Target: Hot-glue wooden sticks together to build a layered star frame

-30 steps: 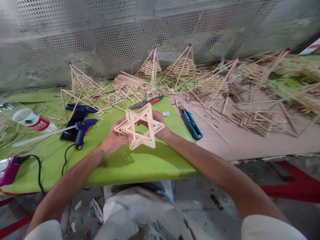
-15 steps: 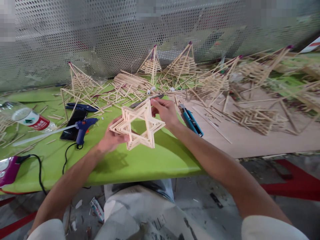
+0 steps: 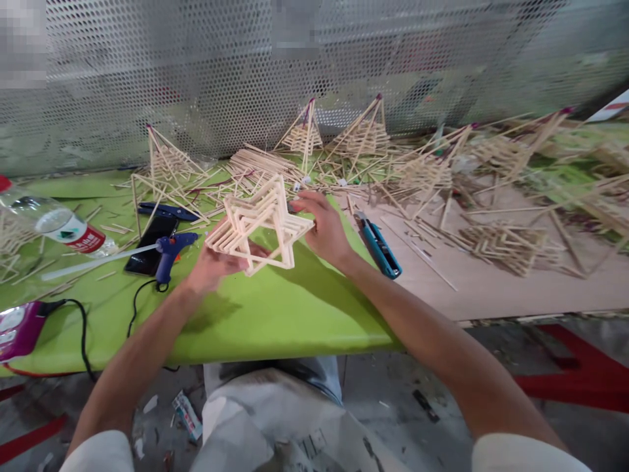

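Observation:
My left hand is closed around the lower left side of a star-shaped lattice of stacked wooden sticks. The lattice is raised above the green table and tilted, so the layers of its left side show. At its right point is my right hand, fingers apart and curved. I cannot tell whether the fingertips touch the sticks. A small part of a dark object shows by the right index fingertip, mostly hidden behind the lattice.
A blue hot glue gun lies left beside a black phone, pliers and a plastic bottle. To the right is a teal utility knife. Loose sticks and several pyramid-topped stick structures line the back.
The star lattice has tipped, showing more of its left side layers, and moved slightly up and left. My right hand has shifted from its upper point to beside its right point.

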Demonstrator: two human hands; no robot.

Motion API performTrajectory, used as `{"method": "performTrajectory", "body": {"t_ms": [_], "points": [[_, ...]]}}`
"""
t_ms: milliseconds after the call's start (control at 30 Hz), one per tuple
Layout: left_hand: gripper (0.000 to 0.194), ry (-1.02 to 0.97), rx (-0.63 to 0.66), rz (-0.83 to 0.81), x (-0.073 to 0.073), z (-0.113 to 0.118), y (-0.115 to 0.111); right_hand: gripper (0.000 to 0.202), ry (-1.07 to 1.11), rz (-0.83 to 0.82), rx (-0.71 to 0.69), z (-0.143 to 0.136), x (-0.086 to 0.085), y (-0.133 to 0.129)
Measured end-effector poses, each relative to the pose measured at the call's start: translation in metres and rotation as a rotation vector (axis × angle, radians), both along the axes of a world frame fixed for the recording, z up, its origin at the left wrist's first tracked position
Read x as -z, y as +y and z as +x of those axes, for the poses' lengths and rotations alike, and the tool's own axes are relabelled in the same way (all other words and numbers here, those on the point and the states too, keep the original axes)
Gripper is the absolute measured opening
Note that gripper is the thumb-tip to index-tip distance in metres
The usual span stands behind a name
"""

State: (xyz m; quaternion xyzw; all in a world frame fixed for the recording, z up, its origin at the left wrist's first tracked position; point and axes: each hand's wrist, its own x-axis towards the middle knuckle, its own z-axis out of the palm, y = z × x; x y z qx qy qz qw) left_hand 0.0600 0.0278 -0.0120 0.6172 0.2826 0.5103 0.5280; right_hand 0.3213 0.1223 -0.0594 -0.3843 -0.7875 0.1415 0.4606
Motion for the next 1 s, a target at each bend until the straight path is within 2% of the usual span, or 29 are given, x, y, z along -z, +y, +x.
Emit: {"method": "performTrajectory", "body": {"t_ms": [100, 333, 433, 533, 733, 1000], "points": [[0.05, 0.039, -0.023, 0.035, -0.001, -0.005, 0.002, 0.044, 0.014, 0.035, 0.028, 0.002, 0.0, -0.001], [0.05, 0.154, -0.091, 0.17, -0.004, -0.008, 0.006, 0.034, 0.129, 0.105, 0.024, 0.0, -0.011, -0.013], [0.054, 0.203, -0.157, 0.281, -0.004, -0.01, 0.006, 0.036, 0.193, 0.234, 0.016, -0.004, -0.025, -0.027], [0.061, 0.252, -0.229, 0.404, -0.001, -0.011, 0.007, 0.026, 0.243, 0.38, 0.035, -0.007, -0.038, -0.042], [0.051, 0.416, -0.324, 0.558, 0.001, -0.006, 0.004, 0.031, 0.201, 0.631, -0.008, -0.011, -0.053, -0.062], [0.05, 0.561, -0.343, 0.656, 0.002, -0.004, 0.004, 0.026, 0.208, 0.595, -0.1, -0.011, -0.055, -0.063]]}}
